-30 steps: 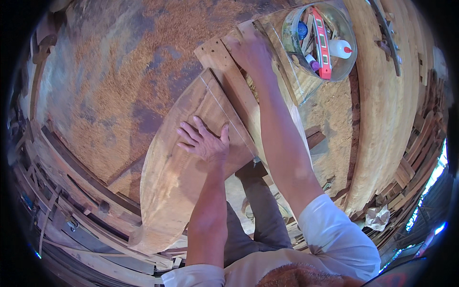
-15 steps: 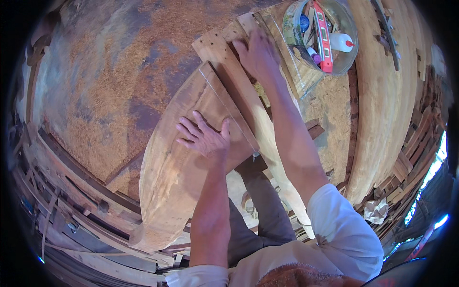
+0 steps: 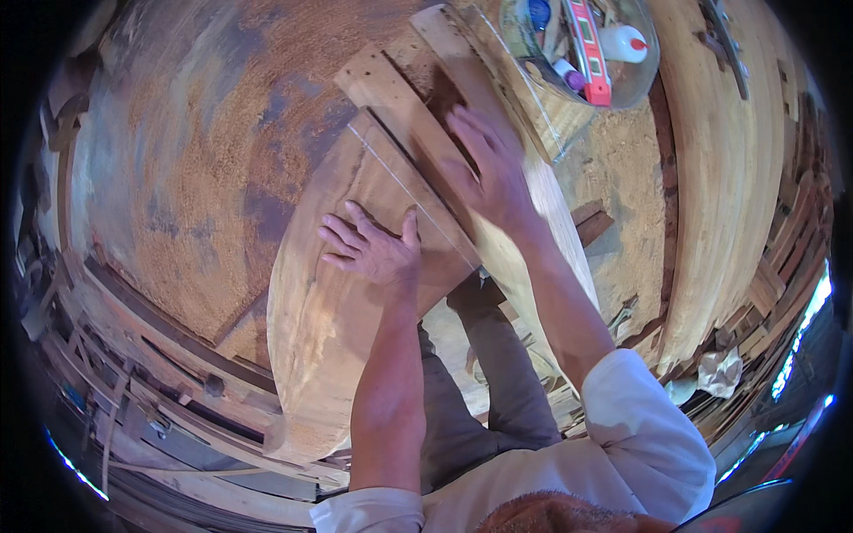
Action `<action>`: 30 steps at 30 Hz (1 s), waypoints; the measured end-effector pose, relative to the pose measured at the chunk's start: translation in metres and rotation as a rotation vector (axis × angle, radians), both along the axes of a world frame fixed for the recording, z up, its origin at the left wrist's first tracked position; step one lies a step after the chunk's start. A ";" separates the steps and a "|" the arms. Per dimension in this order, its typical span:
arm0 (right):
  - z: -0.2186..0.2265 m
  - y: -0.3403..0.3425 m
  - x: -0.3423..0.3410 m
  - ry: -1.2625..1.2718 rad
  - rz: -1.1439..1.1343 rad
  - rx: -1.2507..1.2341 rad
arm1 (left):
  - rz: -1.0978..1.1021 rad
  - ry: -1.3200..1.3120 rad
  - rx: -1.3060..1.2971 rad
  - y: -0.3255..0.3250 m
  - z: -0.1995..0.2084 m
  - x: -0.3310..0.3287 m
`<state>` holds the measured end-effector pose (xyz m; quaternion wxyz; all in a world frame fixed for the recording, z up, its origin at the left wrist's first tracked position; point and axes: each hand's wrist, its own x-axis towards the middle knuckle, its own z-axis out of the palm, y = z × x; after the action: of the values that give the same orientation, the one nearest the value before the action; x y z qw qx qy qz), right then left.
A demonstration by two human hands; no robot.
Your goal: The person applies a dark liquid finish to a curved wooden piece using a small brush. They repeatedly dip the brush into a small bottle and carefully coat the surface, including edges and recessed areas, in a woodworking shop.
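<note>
The two hands are apart, with neither clamped on anything. The left hand (image 3: 378,253) lies palm down with its fingers spread on a broad, curved wooden board (image 3: 306,293), which slants across the middle, in front of the person. The right hand (image 3: 493,182) reaches farther forward, its thumb parted from its fingers, over the pale narrow planks just beside that board; whether the fingertips press on the wood, I cannot tell. A thin white line (image 3: 404,183) runs along the board's straight edge, between the two hands. Next to it lies a plank with small holes at its far end (image 3: 378,89), and beyond a gap, a second plank (image 3: 458,51) slants the same way. To the right of these, a clear round container (image 3: 650,67) holds a red spirit level (image 3: 586,53), a white bottle with a red cap (image 3: 619,43), a blue object (image 3: 539,13) and a purple-capped piece (image 3: 574,80). Sawdust (image 3: 191,204) covers the surface ahead and to the left. Farther right stands a long, wide timber (image 3: 724,195) bearing a dark metal bar (image 3: 730,53), with stacked wood pieces (image 3: 766,293) and a crumpled whitish wrapper (image 3: 718,373) near the rim.
</note>
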<state>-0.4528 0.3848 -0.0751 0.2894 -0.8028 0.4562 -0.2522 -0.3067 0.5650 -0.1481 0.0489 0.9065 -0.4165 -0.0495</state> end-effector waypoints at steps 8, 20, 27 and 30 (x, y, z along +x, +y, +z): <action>-0.069 0.113 -0.125 0.371 -0.598 0.109 | 0.032 -0.014 -0.007 -0.005 -0.001 -0.006; -0.060 0.114 -0.119 0.433 -0.617 0.084 | -0.027 -0.086 0.031 -0.002 -0.003 0.000; -0.056 0.110 -0.118 0.494 -0.602 0.168 | -0.006 -0.125 0.027 -0.003 -0.007 -0.001; -0.057 0.109 -0.120 0.503 -0.586 0.237 | -0.009 -0.085 0.035 0.001 -0.005 -0.003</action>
<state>-0.5727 0.4941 -0.1318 0.1750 -0.6366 0.7483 -0.0652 -0.3096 0.5660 -0.1531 0.0151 0.9067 -0.4212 -0.0183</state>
